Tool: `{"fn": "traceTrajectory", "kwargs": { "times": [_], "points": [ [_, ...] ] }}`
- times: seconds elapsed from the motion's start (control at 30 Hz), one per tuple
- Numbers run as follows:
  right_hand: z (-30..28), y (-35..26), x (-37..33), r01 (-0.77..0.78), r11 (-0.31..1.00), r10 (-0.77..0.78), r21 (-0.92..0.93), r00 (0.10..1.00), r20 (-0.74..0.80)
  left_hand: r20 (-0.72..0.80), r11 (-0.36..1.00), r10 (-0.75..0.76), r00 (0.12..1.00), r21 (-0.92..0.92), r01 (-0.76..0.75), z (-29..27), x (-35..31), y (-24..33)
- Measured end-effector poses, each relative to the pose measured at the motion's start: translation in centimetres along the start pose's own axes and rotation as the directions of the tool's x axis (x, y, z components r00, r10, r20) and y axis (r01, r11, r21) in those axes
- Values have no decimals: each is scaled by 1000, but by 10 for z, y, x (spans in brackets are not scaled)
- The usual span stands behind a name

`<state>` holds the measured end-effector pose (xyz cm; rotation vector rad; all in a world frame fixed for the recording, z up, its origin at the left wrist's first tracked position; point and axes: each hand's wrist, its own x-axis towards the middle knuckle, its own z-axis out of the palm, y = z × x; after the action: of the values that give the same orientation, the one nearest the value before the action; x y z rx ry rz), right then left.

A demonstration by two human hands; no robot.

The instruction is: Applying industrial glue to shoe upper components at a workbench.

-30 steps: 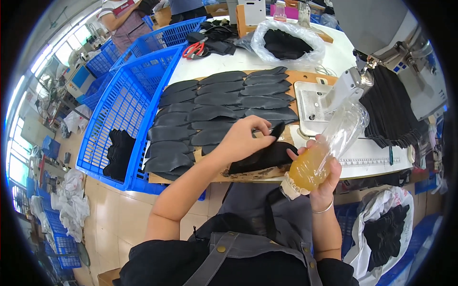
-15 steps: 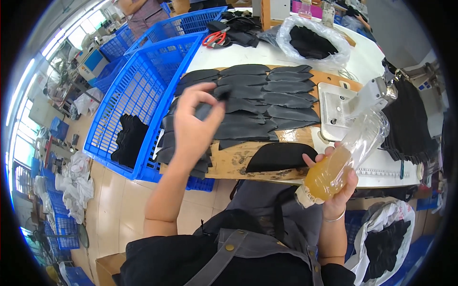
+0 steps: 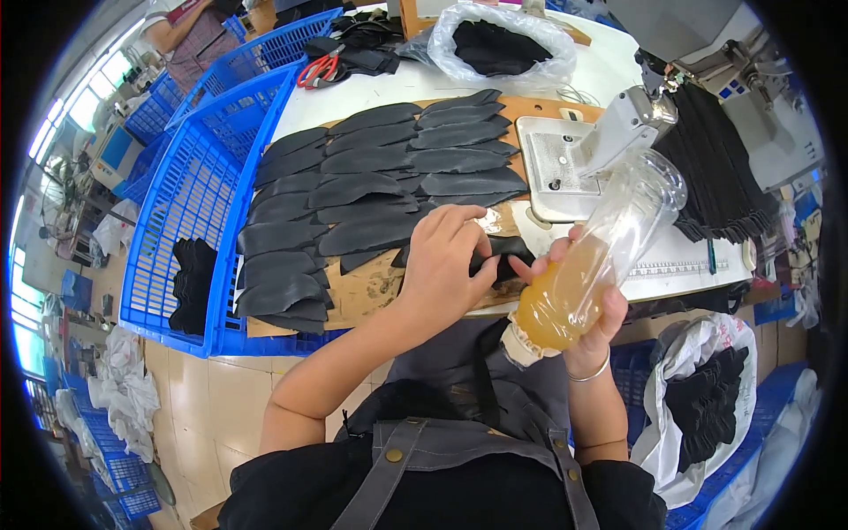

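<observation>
My right hand (image 3: 594,334) is wrapped round a clear plastic bottle (image 3: 574,283) partly filled with amber liquid. It is tilted, its pale, crusted neck end pointing down and toward me. My left hand (image 3: 448,261) is closed at the edge of a curved black piece (image 3: 505,254), which bends up at the front of the brown board (image 3: 367,287); my fingers hide part of it. The right hand's fingertips are close beside this piece. Overlapping rows of leaf-shaped dark pieces (image 3: 371,159) cover much of the board to the left.
A white machine arm and plate (image 3: 552,163) stand right of the board, before stacked black pieces (image 3: 711,168). Blue baskets (image 3: 225,168) line the left side. Red-handled scissors (image 3: 320,69) and a plastic bag of black pieces (image 3: 565,53) lie behind. A white sack (image 3: 658,424) stands lower right.
My left hand has come down and right from above the rows to the curved black piece, which was lying flat and is now bent up. The bottle stays in my right hand. The view has shifted.
</observation>
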<state>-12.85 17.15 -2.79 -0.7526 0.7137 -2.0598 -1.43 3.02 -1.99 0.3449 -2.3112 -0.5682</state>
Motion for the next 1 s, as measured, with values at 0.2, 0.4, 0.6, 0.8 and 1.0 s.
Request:
{"fn": "traceTrajectory", "kwargs": {
  "times": [0.2, 0.4, 0.6, 0.8, 1.0],
  "points": [
    [3, 5, -6, -36, 999, 33, -32, 995, -91, 19, 1000, -6, 1000, 15, 6, 2, -2, 0],
    [4, 12, -9, -10, 1000, 10, 8, 995, -103, -214, 980, -175, 961, -136, 149, -23, 9, -18],
    [-5, 13, -10, 4, 998, 2, 62, 996, -85, -526, 829, -542, 655, -465, 312, -106, 8, -62],
    [4, 9, -9, -25, 997, 36, 77, 989, -142, -666, 939, -125, 735, 161, 305, -114, 3, -71],
    [2, 10, -9, -11, 999, 14, 34, 997, -75, -435, 883, 46, 899, 438, 167, -67, 1, -72]
  ]
}}
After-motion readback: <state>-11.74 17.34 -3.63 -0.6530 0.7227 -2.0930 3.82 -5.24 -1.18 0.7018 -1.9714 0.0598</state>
